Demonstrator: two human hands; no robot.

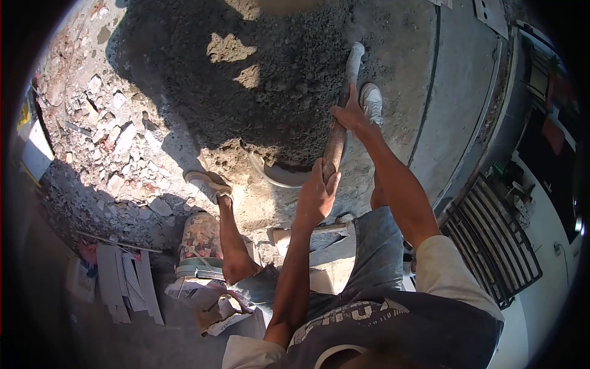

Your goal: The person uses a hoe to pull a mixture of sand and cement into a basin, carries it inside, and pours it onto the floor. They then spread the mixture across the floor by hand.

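Head view: left hand (316, 195) and right hand (350, 114), fingers clamped round the handle (335, 146), whose far end rests in the mortar pile (258, 80). Step in hand appears to be mixing; next likely calls for pulling mortar toward the shoes (209, 184).

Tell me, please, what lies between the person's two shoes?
In the head view, between the left shoe and right shoe lies a white pan under the mortar heap.

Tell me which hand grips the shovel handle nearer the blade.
The right hand. It sits farther along the wooden handle, toward the mortar pile, while the left hand clasps the handle's near end, closer to the body.
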